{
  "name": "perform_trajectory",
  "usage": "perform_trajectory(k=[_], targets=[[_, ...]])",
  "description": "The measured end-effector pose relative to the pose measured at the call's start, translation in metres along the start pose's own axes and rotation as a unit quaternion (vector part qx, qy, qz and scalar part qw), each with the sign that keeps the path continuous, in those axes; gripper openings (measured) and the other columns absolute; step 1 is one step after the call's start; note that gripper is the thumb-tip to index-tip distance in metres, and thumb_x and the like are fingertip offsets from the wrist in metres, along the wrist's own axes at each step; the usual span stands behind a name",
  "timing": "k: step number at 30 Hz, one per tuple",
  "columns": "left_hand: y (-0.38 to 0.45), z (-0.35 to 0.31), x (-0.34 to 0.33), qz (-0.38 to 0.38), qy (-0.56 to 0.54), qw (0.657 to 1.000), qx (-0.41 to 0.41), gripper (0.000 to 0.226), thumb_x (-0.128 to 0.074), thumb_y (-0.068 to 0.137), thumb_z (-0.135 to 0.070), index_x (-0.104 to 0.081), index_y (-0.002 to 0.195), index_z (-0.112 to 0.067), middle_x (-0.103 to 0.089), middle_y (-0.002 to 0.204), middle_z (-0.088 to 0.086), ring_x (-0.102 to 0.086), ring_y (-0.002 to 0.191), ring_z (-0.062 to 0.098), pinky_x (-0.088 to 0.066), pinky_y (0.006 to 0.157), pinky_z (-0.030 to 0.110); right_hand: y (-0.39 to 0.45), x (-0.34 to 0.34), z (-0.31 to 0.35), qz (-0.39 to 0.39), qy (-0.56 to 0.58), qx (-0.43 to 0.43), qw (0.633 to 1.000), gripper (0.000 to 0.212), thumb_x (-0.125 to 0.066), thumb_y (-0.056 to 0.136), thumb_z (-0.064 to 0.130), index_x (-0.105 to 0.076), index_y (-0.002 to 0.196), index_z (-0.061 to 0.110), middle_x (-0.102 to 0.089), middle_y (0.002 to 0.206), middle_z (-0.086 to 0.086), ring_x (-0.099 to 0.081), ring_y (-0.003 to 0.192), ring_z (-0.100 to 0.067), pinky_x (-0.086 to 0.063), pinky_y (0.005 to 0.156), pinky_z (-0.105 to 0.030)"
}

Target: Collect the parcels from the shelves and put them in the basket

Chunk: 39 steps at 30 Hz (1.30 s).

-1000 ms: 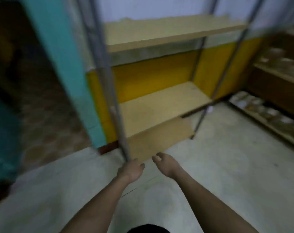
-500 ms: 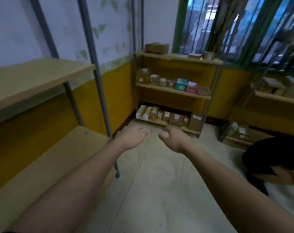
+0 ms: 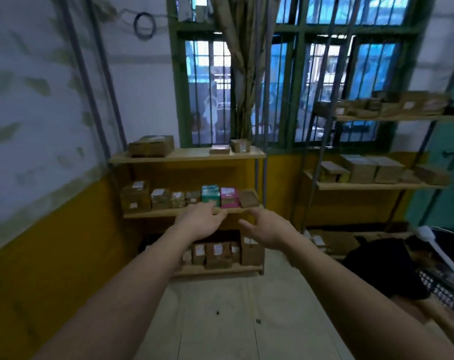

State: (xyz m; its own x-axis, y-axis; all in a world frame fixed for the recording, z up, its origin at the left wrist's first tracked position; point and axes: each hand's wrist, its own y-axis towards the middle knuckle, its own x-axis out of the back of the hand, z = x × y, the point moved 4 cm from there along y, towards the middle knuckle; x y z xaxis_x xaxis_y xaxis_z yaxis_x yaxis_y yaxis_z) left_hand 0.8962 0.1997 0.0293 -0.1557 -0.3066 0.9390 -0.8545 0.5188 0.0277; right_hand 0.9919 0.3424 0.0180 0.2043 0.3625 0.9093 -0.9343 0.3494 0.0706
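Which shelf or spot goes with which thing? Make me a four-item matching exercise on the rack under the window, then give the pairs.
Things:
1. teal box
2. large brown parcel
3. pink box
4. tallest brown box

Places:
A. top shelf, left end
B. bottom shelf, right end
C. middle shelf, just right of the teal one
D. middle shelf, just above the left hand's fingertips in the picture

Pairs: 1-D, 2-A, 3-C, 4-B. Both the left hand and the right hand are open and empty, held out in front of the rack.
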Motion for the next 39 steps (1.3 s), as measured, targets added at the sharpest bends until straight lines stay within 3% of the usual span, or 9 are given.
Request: perform_trajectory(k=[2, 7, 14, 19, 23, 27, 30, 34, 39], targets=[[0.061, -0.006, 0.007, -0.019, 0.011, 1.000, -0.010, 0.056, -0.034, 0.099, -0.061, -0.050, 0.142, -0.029, -0.054, 0.143, 0.006, -0.051, 0.127, 0.030, -0.045, 0.103, 0.045, 0.051, 0.014, -0.016, 0.002, -0.023, -0.002, 1.000, 0.053, -0.042, 0.099, 0.055, -0.046, 0.144, 0.029, -0.053, 0.143, -0.006, -0.054, 0.126, -0.025, -0.048, 0.102, -0.042], [0.188, -0.007, 0.009, -0.050, 0.012, 0.999, 0.001, 0.064, -0.033, 0.098, -0.064, -0.038, 0.151, -0.029, -0.044, 0.153, 0.006, -0.042, 0.138, 0.029, -0.039, 0.110, 0.050, 0.182, 0.035, -0.056, -0.027, -0.032, 0.011, 0.999, 0.055, -0.040, 0.101, 0.053, -0.046, 0.142, 0.017, -0.048, 0.146, -0.010, -0.048, 0.130, -0.028, -0.043, 0.103, -0.042], [0.319, 0.000, -0.021, -0.036, -0.038, 0.997, 0.055, 0.058, -0.035, 0.101, -0.059, -0.041, 0.149, -0.027, -0.048, 0.149, 0.005, -0.046, 0.132, 0.025, -0.043, 0.105, 0.044, 0.337, 0.005, -0.094, 0.007, 0.020, 0.020, 1.000, 0.056, -0.043, 0.099, 0.052, -0.044, 0.146, 0.023, -0.053, 0.142, -0.005, -0.055, 0.122, -0.024, -0.049, 0.101, -0.043], [0.402, 0.030, -0.021, -0.031, -0.047, 0.995, 0.077, 0.057, -0.038, 0.101, -0.057, -0.040, 0.150, -0.027, -0.049, 0.147, 0.004, -0.048, 0.130, 0.023, -0.045, 0.101, 0.040, 0.434, -0.016, -0.090, 0.035, 0.015, 0.038, 0.999, 0.051, -0.046, 0.099, 0.046, -0.046, 0.143, 0.019, -0.054, 0.138, -0.007, -0.056, 0.118, -0.024, -0.049, 0.097, -0.040], [0.476, 0.068, -0.014, -0.032, -0.089, 0.992, 0.087, 0.060, -0.041, 0.100, -0.058, -0.038, 0.151, -0.028, -0.045, 0.153, 0.002, -0.042, 0.138, 0.024, -0.040, 0.111, 0.047, 0.515, -0.036, -0.084, 0.043, -0.002, 0.044, 0.998, 0.042, -0.048, 0.100, 0.042, -0.051, 0.135, 0.018, -0.055, 0.135, -0.007, -0.056, 0.118, -0.024, -0.049, 0.096, -0.039], [0.557, 0.100, -0.018, -0.067, -0.135, 0.985, 0.078, 0.060, -0.045, 0.098, -0.059, -0.040, 0.150, -0.030, -0.046, 0.152, 0.000, -0.044, 0.137, 0.023, -0.043, 0.108, 0.048, 0.597, -0.057, -0.080, 0.031, 0.038, 0.038, 0.998, 0.039, -0.051, 0.099, 0.041, -0.054, 0.129, 0.017, -0.056, 0.130, -0.006, -0.058, 0.112, -0.022, -0.052, 0.094, -0.043], [0.612, 0.117, -0.019, -0.088, -0.178, 0.977, 0.077, 0.058, -0.046, 0.098, -0.058, -0.042, 0.148, -0.030, -0.049, 0.150, -0.001, -0.048, 0.133, 0.022, -0.046, 0.105, 0.047, 0.653, -0.061, -0.080, 0.032, 0.044, 0.032, 0.998, 0.041, -0.054, 0.099, 0.035, -0.053, 0.134, 0.013, -0.055, 0.135, -0.008, -0.056, 0.119, -0.024, -0.049, 0.099, -0.039], [0.679, 0.122, -0.020, -0.086, -0.239, 0.966, 0.055, 0.049, -0.048, 0.102, -0.045, -0.044, 0.147, -0.026, -0.049, 0.147, 0.001, -0.049, 0.128, 0.021, -0.045, 0.096, 0.035, 0.722, -0.051, -0.086, -0.032, 0.102, 0.020, 0.994, 0.044, -0.053, 0.100, 0.027, -0.049, 0.141, 0.012, -0.054, 0.139, -0.007, -0.056, 0.117, -0.018, -0.048, 0.096, -0.032], [0.757, 0.117, -0.019, -0.089, -0.258, 0.960, 0.061, 0.047, -0.050, 0.102, -0.040, -0.046, 0.145, -0.022, -0.052, 0.143, 0.003, -0.055, 0.119, 0.021, -0.049, 0.096, 0.039, 0.791, -0.051, -0.094, -0.077, 0.118, 0.017, 0.990, 0.040, -0.054, 0.098, 0.024, -0.050, 0.136, 0.014, -0.054, 0.130, -0.005, -0.054, 0.119, -0.021, -0.045, 0.096, -0.031]])
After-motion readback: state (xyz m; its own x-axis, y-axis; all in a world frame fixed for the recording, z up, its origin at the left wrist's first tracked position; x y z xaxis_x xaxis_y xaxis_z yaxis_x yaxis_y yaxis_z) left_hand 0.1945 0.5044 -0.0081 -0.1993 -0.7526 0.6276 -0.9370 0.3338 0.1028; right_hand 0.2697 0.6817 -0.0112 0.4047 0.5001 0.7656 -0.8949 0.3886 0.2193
